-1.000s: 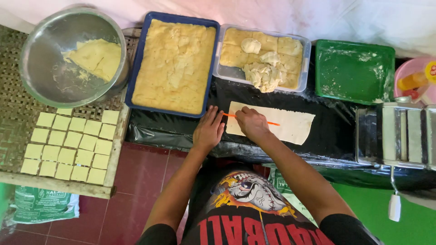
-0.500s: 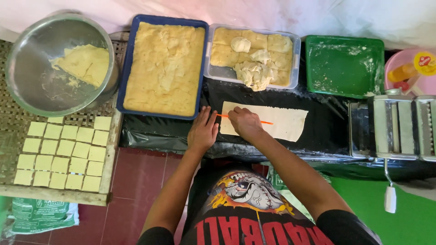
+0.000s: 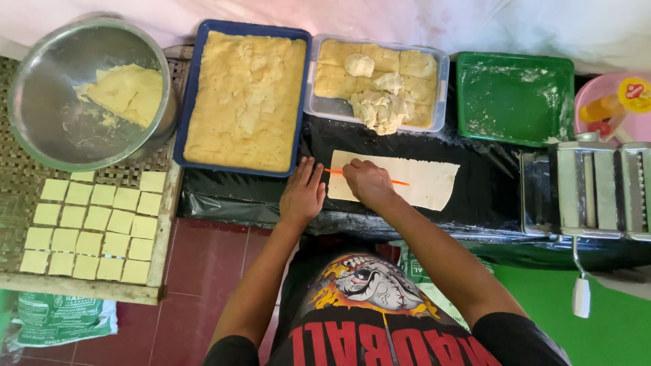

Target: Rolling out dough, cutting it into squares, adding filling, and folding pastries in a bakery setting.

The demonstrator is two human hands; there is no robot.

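A flat, pale strip of rolled dough (image 3: 422, 179) lies on the black plastic-covered work surface (image 3: 488, 196). My right hand (image 3: 366, 181) rests on the strip's left part and grips a thin orange stick-like tool (image 3: 400, 181) that crosses the dough. My left hand (image 3: 303, 193) lies flat with fingers spread on the black surface, just left of the dough's end.
A blue tray of dough sheets (image 3: 247, 95) and a clear tub of dough pieces (image 3: 376, 85) stand behind. A steel bowl with dough (image 3: 88, 91) and cut squares (image 3: 95, 227) on a woven rack sit left. A green tray (image 3: 515, 98) and pasta roller (image 3: 597, 190) are right.
The view has shifted slightly. My right hand has slid a little leftwards along the dough with the orange tool. My left hand stays flat beside the strip.
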